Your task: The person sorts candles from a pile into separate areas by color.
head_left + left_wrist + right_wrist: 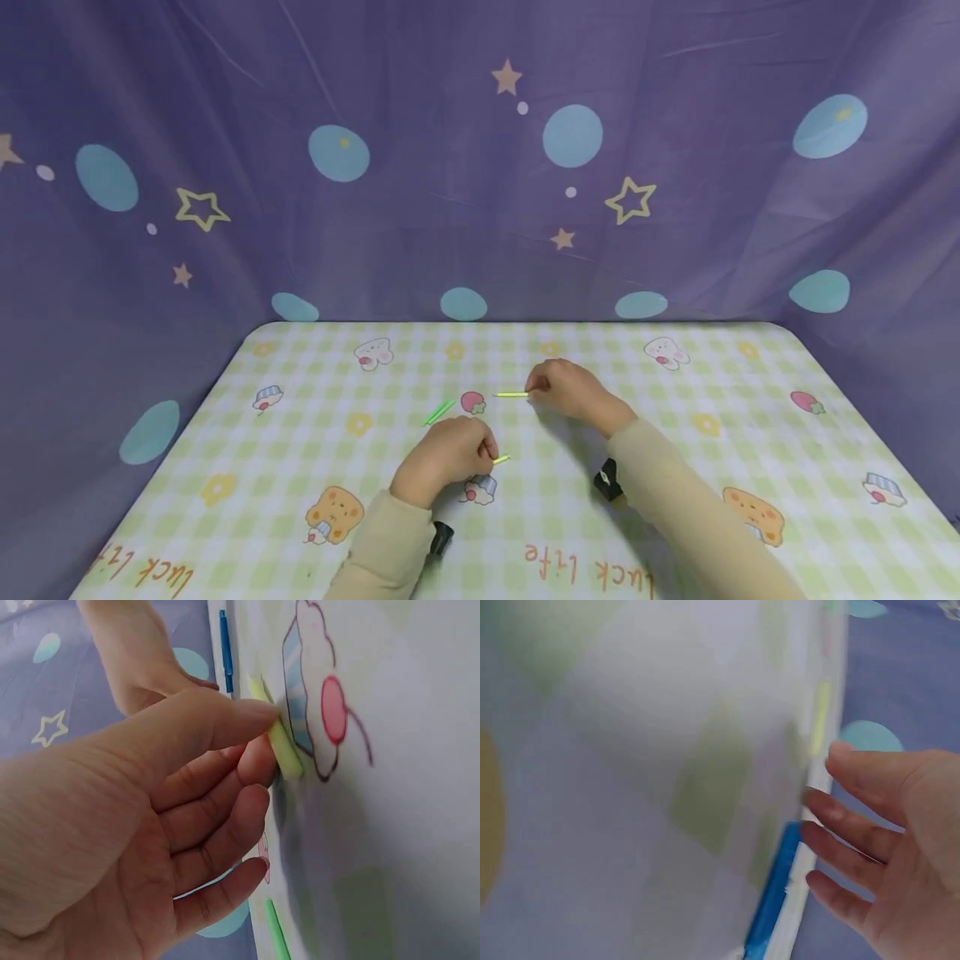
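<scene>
My left hand (453, 454) pinches a short yellow stick (283, 746) between thumb and forefinger, close over the printed cupcake on the tablecloth; its other fingers are loosely bent. My right hand (570, 392) hovers farther back on the table, at the right end of a thin yellow stick (512, 394). In the right wrist view its thumb and fingers stand apart, fingertips right beside a blue pen-like stick (772, 892). That blue stick (226, 652) also shows in the left wrist view; in the head view the right hand hides it.
Green sticks (438, 412) lie left of the printed strawberry, behind the left hand. A checked tablecloth (300, 454) with cartoon prints covers the table. A purple curtain (450, 208) hangs along the back and sides.
</scene>
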The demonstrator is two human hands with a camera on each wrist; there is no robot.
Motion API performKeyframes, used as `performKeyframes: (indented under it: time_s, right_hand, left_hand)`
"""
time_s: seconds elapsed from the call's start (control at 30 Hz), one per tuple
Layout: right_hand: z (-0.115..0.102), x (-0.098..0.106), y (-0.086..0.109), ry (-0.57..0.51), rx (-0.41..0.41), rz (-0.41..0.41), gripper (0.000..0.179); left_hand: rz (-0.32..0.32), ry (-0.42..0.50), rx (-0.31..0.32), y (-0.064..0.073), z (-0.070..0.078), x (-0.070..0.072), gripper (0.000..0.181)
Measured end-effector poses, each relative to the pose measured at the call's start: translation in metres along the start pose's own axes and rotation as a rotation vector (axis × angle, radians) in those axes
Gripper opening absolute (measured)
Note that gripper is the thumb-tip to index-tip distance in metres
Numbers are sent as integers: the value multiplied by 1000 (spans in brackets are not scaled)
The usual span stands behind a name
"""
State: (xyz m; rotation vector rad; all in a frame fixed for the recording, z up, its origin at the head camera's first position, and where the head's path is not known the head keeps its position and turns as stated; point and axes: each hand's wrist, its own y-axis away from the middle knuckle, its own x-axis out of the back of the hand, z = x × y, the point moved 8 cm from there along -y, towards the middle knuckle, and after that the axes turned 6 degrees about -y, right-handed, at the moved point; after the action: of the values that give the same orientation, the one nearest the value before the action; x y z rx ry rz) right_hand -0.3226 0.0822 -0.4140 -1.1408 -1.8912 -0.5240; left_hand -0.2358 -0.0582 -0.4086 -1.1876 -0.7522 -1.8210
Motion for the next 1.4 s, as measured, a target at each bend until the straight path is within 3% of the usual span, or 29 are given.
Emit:
performKeyframes:
  time_s: [0.33, 0.67, 0.97, 1.17, 1.4]
  right_hand:
    - [-1, 15, 33, -221, 53, 86, 15]
    - [-13, 11, 76, -172, 66, 43, 12]
    - [-23, 10, 98, -133, 43, 13, 14]
    - [-30, 19, 105, -126, 56, 43, 14]
    - [-29, 26, 106, -135, 78, 64, 14]
  left_hand:
    - [-19, -99, -48, -15, -3, 5, 15]
    - [110, -229, -72, -50, -3, 24, 20]
    - [97, -262, -88, -84, -8, 23, 10]
    - [106, -302, -99, -89, -13, 19, 7]
    - [159, -337, -79, -83, -11, 26, 12]
